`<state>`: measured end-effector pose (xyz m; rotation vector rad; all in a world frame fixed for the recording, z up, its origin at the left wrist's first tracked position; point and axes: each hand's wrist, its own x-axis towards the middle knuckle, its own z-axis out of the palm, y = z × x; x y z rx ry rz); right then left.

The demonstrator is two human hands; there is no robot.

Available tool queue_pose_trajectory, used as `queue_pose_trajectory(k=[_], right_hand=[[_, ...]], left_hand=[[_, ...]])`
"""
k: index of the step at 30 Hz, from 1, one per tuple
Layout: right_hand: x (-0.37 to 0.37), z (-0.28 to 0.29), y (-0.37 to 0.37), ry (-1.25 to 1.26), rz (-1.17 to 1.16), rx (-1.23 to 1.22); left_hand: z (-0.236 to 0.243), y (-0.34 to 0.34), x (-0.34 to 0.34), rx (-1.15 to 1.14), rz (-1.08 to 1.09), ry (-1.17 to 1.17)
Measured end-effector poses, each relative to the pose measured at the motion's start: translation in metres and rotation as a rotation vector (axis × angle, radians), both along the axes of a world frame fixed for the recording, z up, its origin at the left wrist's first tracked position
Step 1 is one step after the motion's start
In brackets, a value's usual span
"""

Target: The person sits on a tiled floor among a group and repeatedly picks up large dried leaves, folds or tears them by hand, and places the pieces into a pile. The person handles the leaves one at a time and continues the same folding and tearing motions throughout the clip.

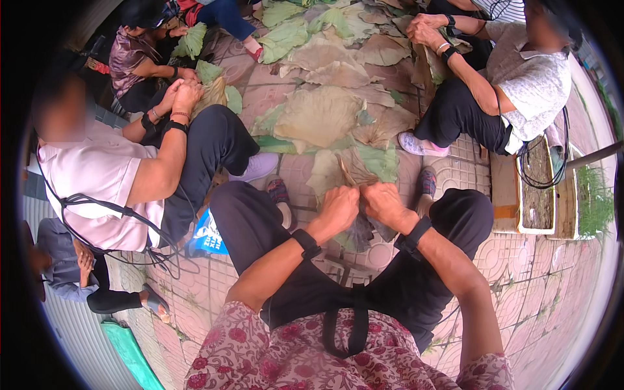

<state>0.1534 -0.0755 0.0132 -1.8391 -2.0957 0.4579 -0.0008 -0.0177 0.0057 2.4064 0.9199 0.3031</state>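
My left hand (pixel 338 207) and my right hand (pixel 385 205) are close together between my raised knees, fingers closed on a folded, brownish dried leaf (pixel 351 170), which looks like a lotus leaf. Darker grey-brown leaf parts (pixel 357 234) hang below my hands. Just beyond, large flat leaves (pixel 318 117), pale beige and green, overlap along the paving. My fingertips are partly hidden by the leaf and by the backs of my hands.
Seated co-workers (pixel 117 182) (pixel 526 97) flank me, several holding leaves. A blue bag (pixel 208 234) lies by my left knee. White foam boxes (pixel 533 214) with soil and plants stand at right on pink paving (pixel 533 286). Black cables (pixel 117 234) loop beside the co-workers.
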Motion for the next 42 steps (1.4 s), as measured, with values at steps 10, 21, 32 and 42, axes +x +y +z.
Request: queue_pose_trajectory(k=[10,21,32,42], right_hand=[[0.013,-0.004,0.003,0.516,-0.061,-0.179],[0.038,-0.014,0.017,1.185,-0.591,-0.561],[0.039,0.000,0.016,1.383,-0.452,-0.534],[0.041,0.007,0.020,1.372,-0.423,-0.519]], left_hand=[[0.000,0.001,-0.007,0.063,0.020,0.053],[0.027,-0.006,-0.010,0.022,-0.090,-0.050],[0.020,0.008,-0.018,0.000,-0.003,-0.094],[0.035,0.012,-0.015,-0.241,0.150,-0.470]])
